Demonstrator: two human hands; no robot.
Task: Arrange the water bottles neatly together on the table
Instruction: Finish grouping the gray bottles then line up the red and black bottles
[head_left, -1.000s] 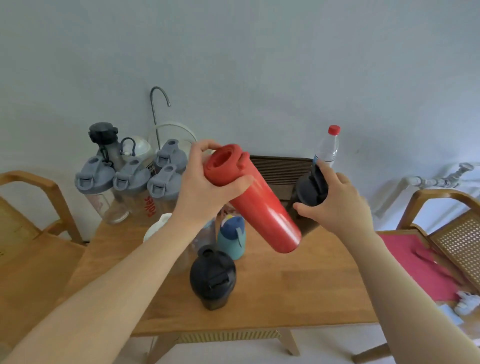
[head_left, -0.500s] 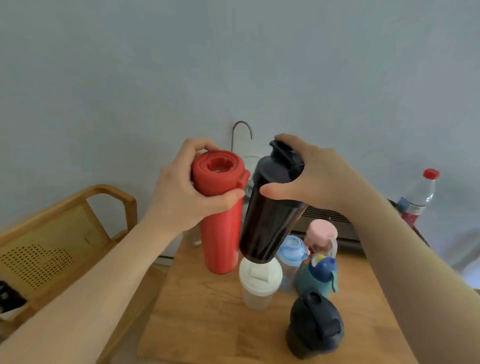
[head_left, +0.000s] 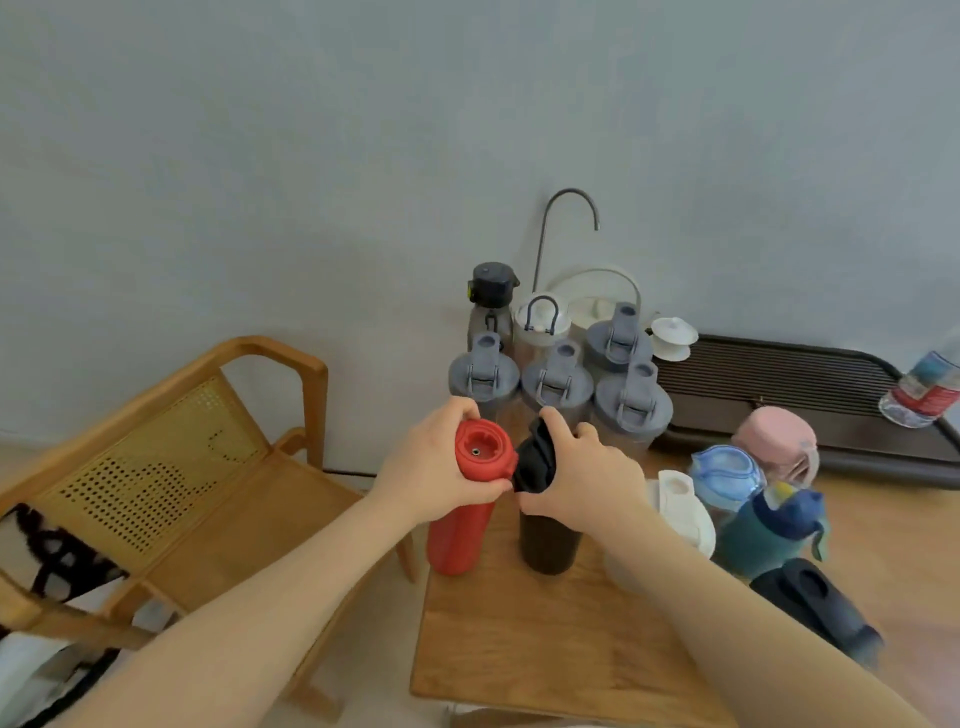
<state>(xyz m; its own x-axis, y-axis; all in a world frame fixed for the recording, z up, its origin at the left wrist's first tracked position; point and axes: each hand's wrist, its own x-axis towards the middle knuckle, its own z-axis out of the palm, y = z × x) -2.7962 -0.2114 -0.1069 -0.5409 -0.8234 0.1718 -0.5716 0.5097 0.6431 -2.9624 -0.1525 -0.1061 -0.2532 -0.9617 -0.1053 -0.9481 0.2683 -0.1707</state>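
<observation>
Head view: at frame centre, the left hand (head_left: 434, 467) grips the red bottle (head_left: 462, 512) by its top, and the right hand (head_left: 582, 478) clasps the black bottle (head_left: 545, 535) beside it, both upright on the wooden table (head_left: 545, 639) below the grey-lidded bottles (head_left: 558, 382).

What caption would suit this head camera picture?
Left hand and right hand set a red bottle and black bottle beside grey-lidded bottles.
</observation>
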